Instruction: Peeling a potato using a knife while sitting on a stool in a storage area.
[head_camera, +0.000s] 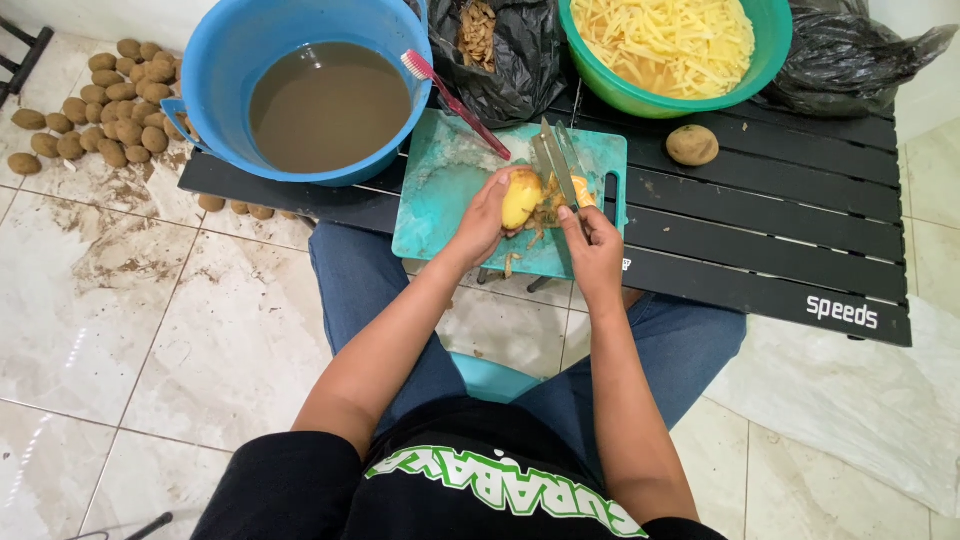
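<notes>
The left hand (487, 222) grips one half-peeled potato (521, 198) mid-frame over the teal board (440, 210). The right hand (592, 248) grips one knife (556, 160). Two bowls sit up top: blue (225, 60) and green (680, 100). There is one black table (760, 240) on a tiled floor (180, 330).

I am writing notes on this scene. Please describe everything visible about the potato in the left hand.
The potato is oval, mostly peeled, pale yellow and smooth. The left hand grips it from the left, tilted upright above the teal cutting board. The right hand holds a knife beside it, blade close to its right side. Peel scraps lie underneath.
</notes>
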